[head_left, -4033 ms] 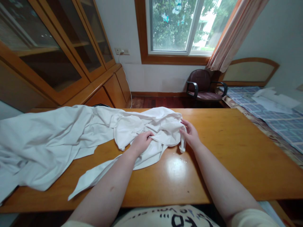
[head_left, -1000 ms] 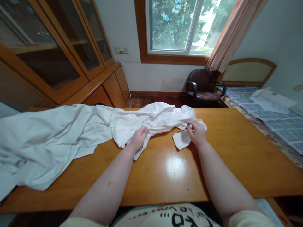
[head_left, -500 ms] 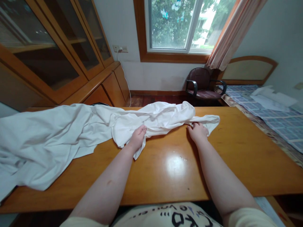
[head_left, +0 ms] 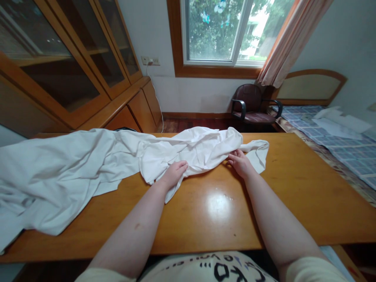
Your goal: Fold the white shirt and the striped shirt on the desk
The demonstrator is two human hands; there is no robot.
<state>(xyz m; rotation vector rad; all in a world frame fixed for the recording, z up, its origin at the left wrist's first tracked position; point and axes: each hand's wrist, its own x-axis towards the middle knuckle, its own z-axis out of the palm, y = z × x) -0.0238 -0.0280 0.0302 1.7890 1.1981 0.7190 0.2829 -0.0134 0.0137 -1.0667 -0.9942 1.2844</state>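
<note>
A long, crumpled white cloth (head_left: 202,150) lies across the table, with a narrow end (head_left: 260,150) sticking out on the right. My left hand (head_left: 175,172) is closed on the cloth's near edge around its middle, and a pointed corner hangs toward me below the fingers. My right hand (head_left: 240,162) is at the cloth's lower right edge, beside the narrow end. Its fingers are slightly bent and apart, and their tips touch or almost touch the fabric. A second wide stretch of white fabric (head_left: 67,172) spreads to the left; whether it is one piece with the rest I cannot tell.
The wooden table (head_left: 293,196) reaches wide to both sides. Behind it are a glass-door cabinet (head_left: 88,98), a power cord (head_left: 157,98) at a wall socket, and an armchair (head_left: 252,103). A bed (head_left: 337,133) with a checked cover stands at the right.
My right hand has let go of the narrow end and moved left to the main cloth's edge. The narrow end has shifted slightly left. My left hand has moved slightly right.
</note>
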